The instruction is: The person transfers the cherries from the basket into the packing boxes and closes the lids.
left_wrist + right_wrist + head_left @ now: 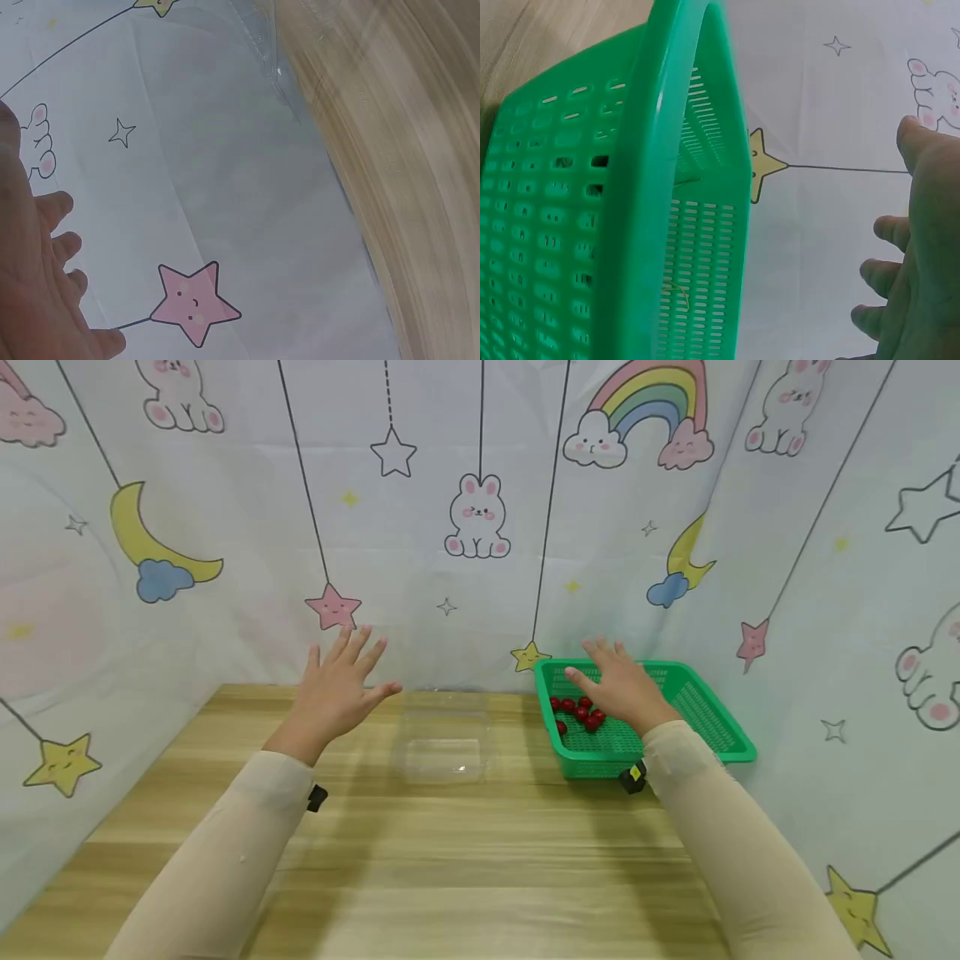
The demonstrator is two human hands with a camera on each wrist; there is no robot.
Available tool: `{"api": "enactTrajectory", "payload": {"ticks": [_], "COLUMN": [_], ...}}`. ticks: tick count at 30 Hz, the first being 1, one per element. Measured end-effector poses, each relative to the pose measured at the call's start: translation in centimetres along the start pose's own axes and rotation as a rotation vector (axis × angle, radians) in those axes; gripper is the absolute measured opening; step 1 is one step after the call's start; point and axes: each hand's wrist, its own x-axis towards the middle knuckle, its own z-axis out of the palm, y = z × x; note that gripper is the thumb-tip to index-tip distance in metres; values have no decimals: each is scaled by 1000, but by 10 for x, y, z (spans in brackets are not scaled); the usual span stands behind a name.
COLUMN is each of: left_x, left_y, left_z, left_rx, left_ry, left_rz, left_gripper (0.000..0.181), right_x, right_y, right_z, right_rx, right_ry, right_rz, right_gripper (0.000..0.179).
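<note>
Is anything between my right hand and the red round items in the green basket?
Nothing visible covers them: the green basket has no lid over the red round items. Its side walls surround them, though, so the right hand would probably do best going in from above.

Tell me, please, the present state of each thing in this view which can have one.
Left hand: open, fingers spread, holding nothing
Right hand: open, holding nothing
Green basket: upright, open at the top
Red fruits: loose; visible ones in the basket's left part
Clear plastic container: upright, no fruit visible inside; lid state unclear
Patterned cloth: hanging, slightly creased
</note>
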Motion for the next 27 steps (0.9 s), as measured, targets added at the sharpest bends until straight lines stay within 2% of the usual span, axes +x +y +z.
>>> {"api": "enactTrajectory", "payload": {"ticks": [7,11,17,22,27], "left_x": [-1,-1,0,0,6], "left_y": [-8,-10,-13,-10,-5], "left_z": [11,19,37,51,62], "left_rx": [-32,-46,-95,-174,-242], "left_ry": [-77,-115,-208,-288,-374], "left_rz": [28,23,41,59,75], "left_gripper": [93,97,102,112,120], "right_x": [5,9,16,22,28], "right_y": [7,13,16,12,6], "right_z": [3,6,18,32,42], "right_rx": [23,33,38,-13,-27], "right_ry": [-106,-184,-322,-358,-408], "right_rz": [49,53,8,-59,-74], "right_gripper": [90,87,76,66,59]}}
